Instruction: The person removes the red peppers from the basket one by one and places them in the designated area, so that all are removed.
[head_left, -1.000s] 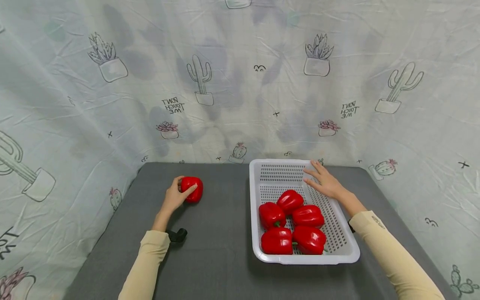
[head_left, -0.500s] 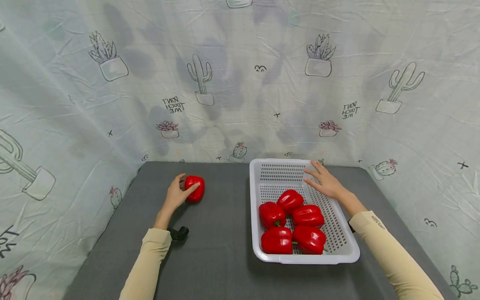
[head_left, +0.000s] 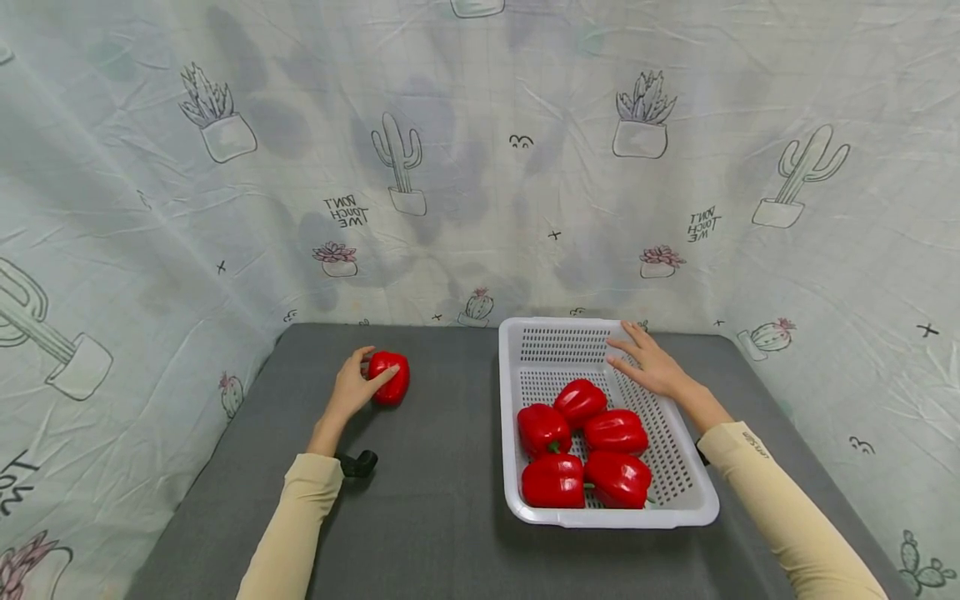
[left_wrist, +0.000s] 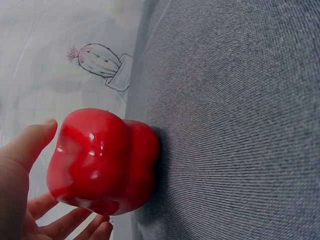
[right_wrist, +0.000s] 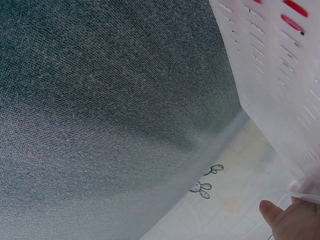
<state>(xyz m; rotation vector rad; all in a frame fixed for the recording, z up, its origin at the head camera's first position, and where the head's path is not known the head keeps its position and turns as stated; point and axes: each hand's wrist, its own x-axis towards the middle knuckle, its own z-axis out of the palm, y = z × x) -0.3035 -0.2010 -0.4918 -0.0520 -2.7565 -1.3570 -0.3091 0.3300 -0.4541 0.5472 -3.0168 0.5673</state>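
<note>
Head: left hand (head_left: 351, 390) loose around pepper (head_left: 392, 385); right hand (head_left: 651, 367) touching basket (head_left: 507, 417).

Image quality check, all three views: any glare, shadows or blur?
Head: glossy highlights on the red peppers in the basket, soft shadow on the table below its near edge; left wrist: small white glare spots on the single pepper, shadow beside it; right wrist: basket pale and hazy, right hand slightly soft.
</note>
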